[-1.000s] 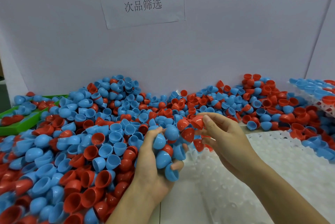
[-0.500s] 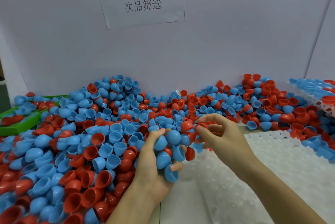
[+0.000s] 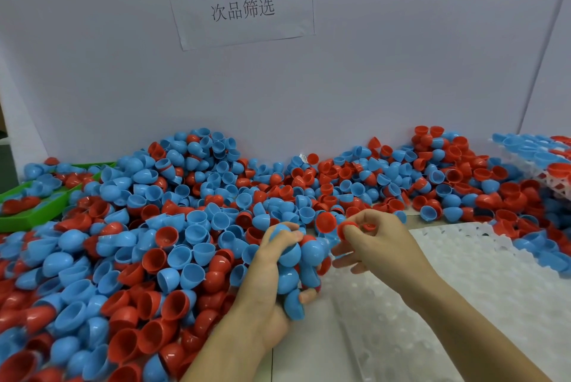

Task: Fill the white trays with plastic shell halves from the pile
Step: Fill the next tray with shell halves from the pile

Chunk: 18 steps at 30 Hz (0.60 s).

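Several blue shell halves (image 3: 290, 270) being clutched in curled left hand (image 3: 272, 285), stacked at pile's (image 3: 129, 242) near edge; one red shell half (image 3: 347, 228) being pinched by right hand (image 3: 375, 245) just above empty white tray's (image 3: 448, 282) far-left corner. Risking spillage: overfull left grip probably loosening, lowest blue half slipping out. Possibly seating red half crooked in its pocket.

Just one camera here – head-mounted wide-angle, looking forward and down, close over the desk (image 3: 309, 360) – with the back wall (image 3: 401, 72) straight ahead.
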Each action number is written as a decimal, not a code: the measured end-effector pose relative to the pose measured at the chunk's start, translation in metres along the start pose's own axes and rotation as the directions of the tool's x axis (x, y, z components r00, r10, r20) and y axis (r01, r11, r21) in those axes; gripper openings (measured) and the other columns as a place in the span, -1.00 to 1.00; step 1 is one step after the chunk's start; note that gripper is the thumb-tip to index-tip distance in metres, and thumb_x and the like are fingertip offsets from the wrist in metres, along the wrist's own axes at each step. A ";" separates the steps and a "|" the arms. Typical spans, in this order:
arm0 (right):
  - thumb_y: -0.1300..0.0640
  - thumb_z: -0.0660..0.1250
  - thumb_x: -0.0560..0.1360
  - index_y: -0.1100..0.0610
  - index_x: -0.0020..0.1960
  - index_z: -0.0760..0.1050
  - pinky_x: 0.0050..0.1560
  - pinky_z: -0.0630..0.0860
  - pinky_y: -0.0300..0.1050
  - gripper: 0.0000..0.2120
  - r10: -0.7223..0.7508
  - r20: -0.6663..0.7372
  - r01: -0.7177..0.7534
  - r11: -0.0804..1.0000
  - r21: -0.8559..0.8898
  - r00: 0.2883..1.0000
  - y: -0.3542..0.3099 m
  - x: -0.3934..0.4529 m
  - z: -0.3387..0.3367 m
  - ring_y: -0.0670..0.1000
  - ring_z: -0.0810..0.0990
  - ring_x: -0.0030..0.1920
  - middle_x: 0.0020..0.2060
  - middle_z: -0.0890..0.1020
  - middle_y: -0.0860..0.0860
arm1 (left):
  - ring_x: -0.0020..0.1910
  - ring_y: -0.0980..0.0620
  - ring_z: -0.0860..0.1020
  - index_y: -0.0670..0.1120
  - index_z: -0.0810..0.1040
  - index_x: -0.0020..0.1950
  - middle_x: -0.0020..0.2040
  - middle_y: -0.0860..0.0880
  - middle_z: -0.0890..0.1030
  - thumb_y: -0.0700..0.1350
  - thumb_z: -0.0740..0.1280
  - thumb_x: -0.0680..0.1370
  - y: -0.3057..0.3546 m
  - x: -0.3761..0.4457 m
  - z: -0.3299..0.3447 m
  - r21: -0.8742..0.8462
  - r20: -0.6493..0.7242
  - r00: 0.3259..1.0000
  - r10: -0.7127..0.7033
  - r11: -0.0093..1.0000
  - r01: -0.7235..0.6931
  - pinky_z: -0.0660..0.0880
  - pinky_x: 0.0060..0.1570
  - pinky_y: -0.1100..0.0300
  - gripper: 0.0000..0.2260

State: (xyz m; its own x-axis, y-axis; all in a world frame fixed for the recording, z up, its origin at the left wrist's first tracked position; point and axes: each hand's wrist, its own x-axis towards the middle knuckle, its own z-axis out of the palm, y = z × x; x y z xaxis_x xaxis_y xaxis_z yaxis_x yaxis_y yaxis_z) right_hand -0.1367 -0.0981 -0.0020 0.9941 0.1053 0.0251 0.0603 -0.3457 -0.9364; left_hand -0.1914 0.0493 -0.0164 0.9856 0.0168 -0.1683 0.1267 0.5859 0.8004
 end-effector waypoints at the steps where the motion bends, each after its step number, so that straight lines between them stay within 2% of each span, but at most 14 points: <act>1: 0.18 0.29 0.57 0.10 -0.08 0.56 -0.39 0.55 -0.26 -0.92 0.000 -0.013 0.000 1.000 -0.026 1.000 0.001 0.000 0.001 -0.05 0.71 -0.31 -0.31 0.71 0.00 | -0.40 -0.01 0.53 -0.06 0.50 0.02 -0.29 -0.11 0.60 -0.09 0.43 0.30 0.000 0.000 0.000 0.001 0.002 1.000 0.001 1.000 -0.001 0.32 -0.61 0.28 -0.68; 5: 0.20 0.39 0.47 0.02 -0.23 0.63 -0.28 0.56 -0.25 -0.86 -0.056 -0.127 0.037 0.989 -0.142 0.990 0.003 0.002 -0.003 -0.10 0.65 -0.26 -0.35 0.67 -0.08 | -0.38 -0.01 0.52 -0.06 0.51 0.01 -0.28 -0.11 0.59 -0.07 0.46 0.24 -0.001 0.002 -0.001 0.004 -0.009 1.000 0.005 1.000 -0.005 0.32 -0.61 0.27 -0.63; 8: 0.28 0.40 0.43 0.08 -0.17 0.60 -0.22 0.68 -0.09 -0.88 -0.018 -0.169 0.012 0.999 -0.033 0.986 0.001 0.003 -0.011 -0.03 0.70 -0.32 -0.33 0.69 0.00 | -0.37 -0.01 0.53 -0.05 0.51 0.00 -0.26 -0.10 0.60 -0.07 0.45 0.26 0.000 0.002 -0.002 -0.003 -0.006 1.000 0.003 1.000 -0.003 0.31 -0.62 0.27 -0.66; 10: 0.35 0.39 0.44 0.11 -0.06 0.51 -0.29 0.69 -0.04 -0.82 0.033 -0.183 -0.016 0.995 0.095 0.983 -0.001 0.004 -0.016 0.03 0.71 -0.35 -0.24 0.70 0.13 | -0.35 -0.01 0.51 -0.05 0.52 -0.03 -0.25 -0.10 0.59 -0.08 0.43 0.31 -0.001 0.003 -0.004 -0.004 -0.011 1.000 0.002 1.000 -0.003 0.31 -0.62 0.26 -0.73; 12: 0.41 0.35 0.45 0.12 -0.02 0.45 -0.27 0.69 0.01 -0.75 0.048 -0.217 -0.008 0.983 0.182 0.975 -0.002 0.005 -0.022 0.09 0.73 -0.33 -0.20 0.70 0.18 | -0.33 -0.02 0.49 -0.05 0.53 -0.05 -0.23 -0.12 0.58 -0.08 0.42 0.33 0.000 0.004 -0.005 -0.012 -0.020 1.000 0.002 1.000 -0.003 0.32 -0.62 0.26 -0.78; 16: 0.51 0.28 0.46 0.13 -0.12 0.42 -0.22 0.68 0.03 -0.72 0.007 -0.302 0.071 0.966 0.248 0.953 -0.004 0.006 -0.038 0.14 0.73 -0.30 -0.24 0.70 0.22 | -0.38 -0.02 0.54 -0.05 0.52 -0.02 -0.26 -0.11 0.60 -0.09 0.40 0.35 0.001 0.003 -0.005 -0.042 -0.002 1.000 -0.003 0.999 0.003 0.32 -0.63 0.27 -0.76; 18: 0.51 0.29 0.48 0.14 -0.13 0.43 -0.31 0.66 -0.05 -0.73 -0.007 -0.304 0.083 0.968 0.237 0.953 -0.005 0.006 -0.041 0.13 0.73 -0.32 -0.30 0.70 0.17 | -0.39 -0.01 0.55 -0.05 0.52 -0.02 -0.27 -0.12 0.61 -0.08 0.42 0.32 0.001 0.003 -0.005 -0.045 0.003 1.000 -0.005 0.999 0.005 0.32 -0.64 0.25 -0.74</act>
State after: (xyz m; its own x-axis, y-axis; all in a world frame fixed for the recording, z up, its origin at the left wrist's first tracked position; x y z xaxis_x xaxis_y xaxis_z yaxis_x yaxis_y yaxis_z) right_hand -0.1273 -0.1344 0.0169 0.9739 -0.1805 0.1373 0.1198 -0.1049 -0.9872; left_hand -0.1885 0.0540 -0.0190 0.9853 0.0118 -0.1704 0.1263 0.6218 0.7729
